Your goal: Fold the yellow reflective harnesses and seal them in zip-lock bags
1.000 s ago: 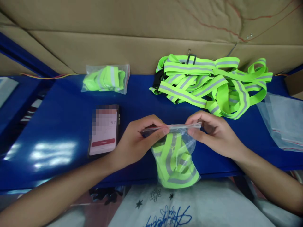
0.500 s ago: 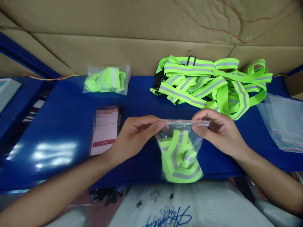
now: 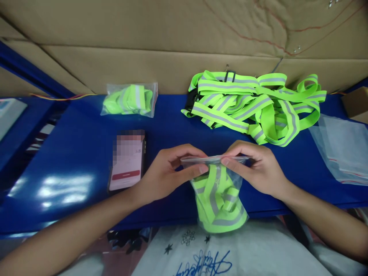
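A clear zip-lock bag [image 3: 244,172] hangs upright between my hands at the front edge of the blue table. Inside it lies a folded neon-green reflective strap [image 3: 220,199] with grey stripes. My left hand [image 3: 172,170] pinches the bag's top seam left of its middle, thumb in front. Close beside it, my right hand [image 3: 254,165] pinches the same seam, also thumb in front. Behind the right hand rests a heap of loose reflective straps [image 3: 235,99] with black buckles.
A packed bag of green strap [image 3: 129,99] lies at the back left. A phone [image 3: 126,161] sits left of my hands on the blue table [image 3: 77,153]. Flat clear bags [image 3: 345,149] lie at the right, near a cardboard box [image 3: 356,103]. Cardboard sheeting [image 3: 161,27] stands behind.
Both hands have slid inward along the bag's seam and now pinch it nearer its middle. The bag sits slightly lower in view.
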Available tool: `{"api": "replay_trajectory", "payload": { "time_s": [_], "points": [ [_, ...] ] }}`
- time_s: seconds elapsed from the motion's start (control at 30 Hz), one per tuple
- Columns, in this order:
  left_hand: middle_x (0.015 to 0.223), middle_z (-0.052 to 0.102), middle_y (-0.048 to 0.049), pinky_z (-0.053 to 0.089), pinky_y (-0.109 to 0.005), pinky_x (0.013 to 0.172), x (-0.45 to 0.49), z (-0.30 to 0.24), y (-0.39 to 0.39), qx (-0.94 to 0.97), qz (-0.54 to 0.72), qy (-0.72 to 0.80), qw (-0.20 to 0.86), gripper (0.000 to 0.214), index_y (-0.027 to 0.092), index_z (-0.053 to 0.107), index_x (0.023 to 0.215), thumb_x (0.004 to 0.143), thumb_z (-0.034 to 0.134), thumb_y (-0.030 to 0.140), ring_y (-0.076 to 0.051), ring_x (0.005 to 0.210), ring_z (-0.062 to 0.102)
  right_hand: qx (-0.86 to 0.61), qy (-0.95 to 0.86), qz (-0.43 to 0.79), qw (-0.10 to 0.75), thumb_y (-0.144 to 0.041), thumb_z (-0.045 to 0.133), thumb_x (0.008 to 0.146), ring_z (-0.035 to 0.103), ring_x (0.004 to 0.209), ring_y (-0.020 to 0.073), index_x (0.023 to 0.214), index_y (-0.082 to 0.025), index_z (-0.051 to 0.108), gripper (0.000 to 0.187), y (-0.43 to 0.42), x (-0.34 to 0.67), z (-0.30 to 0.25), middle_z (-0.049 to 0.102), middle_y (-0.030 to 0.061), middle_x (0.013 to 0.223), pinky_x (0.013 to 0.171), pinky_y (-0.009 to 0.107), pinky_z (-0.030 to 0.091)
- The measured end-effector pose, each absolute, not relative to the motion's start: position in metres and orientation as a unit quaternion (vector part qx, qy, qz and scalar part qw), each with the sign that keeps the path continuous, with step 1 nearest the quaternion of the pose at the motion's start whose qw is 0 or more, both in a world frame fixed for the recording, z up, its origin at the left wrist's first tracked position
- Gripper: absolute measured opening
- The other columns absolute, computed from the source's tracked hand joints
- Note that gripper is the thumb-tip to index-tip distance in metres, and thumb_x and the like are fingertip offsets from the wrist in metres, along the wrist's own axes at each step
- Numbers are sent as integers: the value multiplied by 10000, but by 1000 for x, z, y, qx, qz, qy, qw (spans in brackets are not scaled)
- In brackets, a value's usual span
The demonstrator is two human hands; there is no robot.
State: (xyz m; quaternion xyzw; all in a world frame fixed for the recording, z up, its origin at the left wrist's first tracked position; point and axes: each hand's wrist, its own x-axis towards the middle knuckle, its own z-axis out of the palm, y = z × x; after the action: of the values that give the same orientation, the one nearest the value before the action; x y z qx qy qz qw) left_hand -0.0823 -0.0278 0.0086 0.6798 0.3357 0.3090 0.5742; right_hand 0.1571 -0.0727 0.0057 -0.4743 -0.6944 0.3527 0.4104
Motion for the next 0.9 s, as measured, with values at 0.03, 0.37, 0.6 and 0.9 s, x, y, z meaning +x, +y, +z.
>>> {"api": "replay_trajectory", "payload": {
  "time_s": [0.03,0.37,0.6,0.9],
  "points": [
    [883,757,-25,542,-199,677,-82,8,-28,688,305,338,566,133,186,758,931,868,775,302,-130,777,685,-464,-706,350,406,-299,716,947,665,752,129,927,-213,730,89,-73,156,5,726,20,862,662,256,511],
    [833,737,-43,504,-215,641,-80,1,-33,744,329,327,480,119,173,748,865,922,723,274,-129,738,668,-434,-717,354,415,-268,742,925,629,700,104,926,-202,728,68,-74,142,-3,696,16,852,594,231,473],
    [862,750,-34,514,-205,669,-79,0,-32,737,316,336,494,109,175,755,893,924,725,275,-124,763,683,-432,-723,338,420,-245,733,933,632,719,99,936,-194,725,52,-74,145,-3,689,14,847,609,227,472],
    [830,731,-24,495,-188,659,-81,1,-34,765,340,308,452,57,167,754,884,907,738,216,-101,729,659,-414,-744,323,414,-215,696,940,641,762,116,956,-197,702,25,-75,136,-8,691,16,865,691,250,510]
  ]
}}
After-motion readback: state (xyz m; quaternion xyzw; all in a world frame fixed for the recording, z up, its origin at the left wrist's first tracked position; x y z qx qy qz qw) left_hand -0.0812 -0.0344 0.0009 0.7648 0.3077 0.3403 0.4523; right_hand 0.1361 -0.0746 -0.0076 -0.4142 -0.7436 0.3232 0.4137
